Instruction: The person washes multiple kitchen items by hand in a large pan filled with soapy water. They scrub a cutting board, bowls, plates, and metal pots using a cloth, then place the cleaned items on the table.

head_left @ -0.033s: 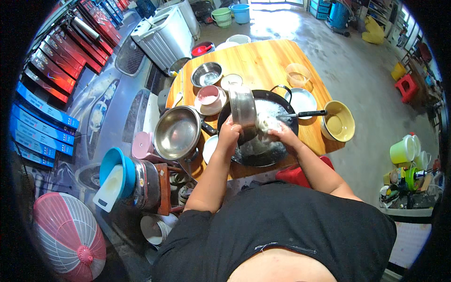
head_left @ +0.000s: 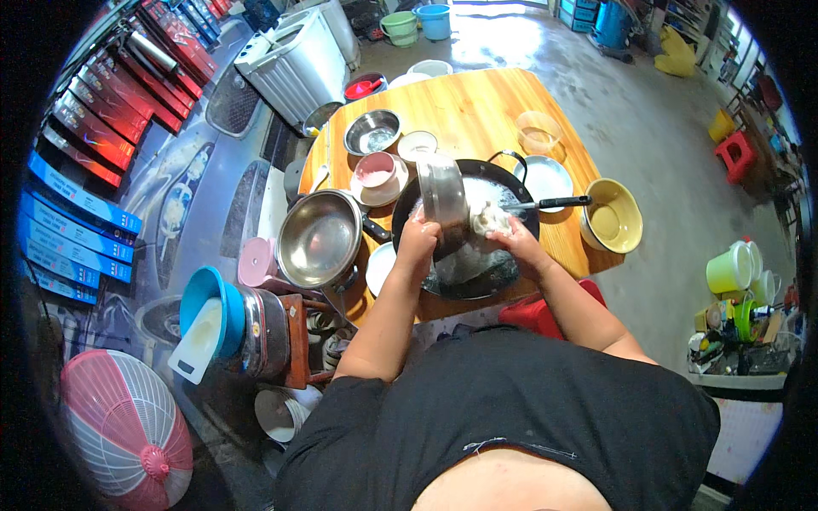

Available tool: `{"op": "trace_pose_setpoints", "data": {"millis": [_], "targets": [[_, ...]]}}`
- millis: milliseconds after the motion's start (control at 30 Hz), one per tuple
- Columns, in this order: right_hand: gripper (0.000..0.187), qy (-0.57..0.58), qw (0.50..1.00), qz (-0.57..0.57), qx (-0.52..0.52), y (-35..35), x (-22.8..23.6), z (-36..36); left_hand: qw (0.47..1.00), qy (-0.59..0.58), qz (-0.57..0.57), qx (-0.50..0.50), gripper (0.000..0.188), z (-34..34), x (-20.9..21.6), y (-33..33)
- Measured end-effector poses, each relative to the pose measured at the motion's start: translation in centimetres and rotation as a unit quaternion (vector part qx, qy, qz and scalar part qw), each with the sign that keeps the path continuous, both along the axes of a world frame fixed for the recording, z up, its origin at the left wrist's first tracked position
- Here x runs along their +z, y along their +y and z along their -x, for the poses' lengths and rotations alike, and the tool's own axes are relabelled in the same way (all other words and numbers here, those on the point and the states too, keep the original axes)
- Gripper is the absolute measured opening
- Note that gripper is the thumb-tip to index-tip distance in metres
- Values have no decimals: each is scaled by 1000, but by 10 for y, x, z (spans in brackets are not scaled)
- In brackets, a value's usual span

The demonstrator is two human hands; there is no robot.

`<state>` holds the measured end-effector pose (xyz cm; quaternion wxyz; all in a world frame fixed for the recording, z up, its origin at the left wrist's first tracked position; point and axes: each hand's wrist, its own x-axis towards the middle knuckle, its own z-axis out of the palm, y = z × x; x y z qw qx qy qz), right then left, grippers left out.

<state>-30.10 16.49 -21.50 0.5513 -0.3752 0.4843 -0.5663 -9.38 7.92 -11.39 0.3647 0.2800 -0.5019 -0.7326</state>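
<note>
My left hand [head_left: 417, 242] grips a metal pot [head_left: 444, 196] by its rim and holds it tipped on its side. It hangs over a large black wok [head_left: 527, 249] filled with sudsy water. In my right hand [head_left: 522, 248] is a bunched white cloth [head_left: 489, 220], held close beside the pot's open side. A utensil with a black handle [head_left: 565, 203] leans across the wok's right rim; its head is hidden behind the cloth. To the left of the wok sits a steel frying pan [head_left: 320, 239].
On the wooden table [head_left: 460, 98] stand a steel bowl [head_left: 372, 133], a pink bowl [head_left: 376, 170] on pale dishes, a white plate [head_left: 547, 182] and a clear bowl [head_left: 538, 132]. A yellow basin [head_left: 612, 216] is at the right edge. A blue basin [head_left: 232, 317] stands lower left.
The white cloth and my right fingers have shifted slightly, and the cloth shows more clearly. The whole view has moved a little. My left hand keeps hold of the pot.
</note>
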Motion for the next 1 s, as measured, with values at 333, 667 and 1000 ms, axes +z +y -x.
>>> {"op": "trace_pose_setpoints", "data": {"millis": [333, 667, 1000], "targets": [[45, 427, 855, 193, -223, -16, 63, -41, 996, -78, 48, -17, 55, 50, 1, 27], [50, 252, 961, 19, -117, -89, 112, 34, 977, -144, 42, -152, 54, 4, 47, 47], [33, -301, 948, -54, -90, -65, 52, 2, 981, 174, 84, -34, 56, -25, 29, 4]]}}
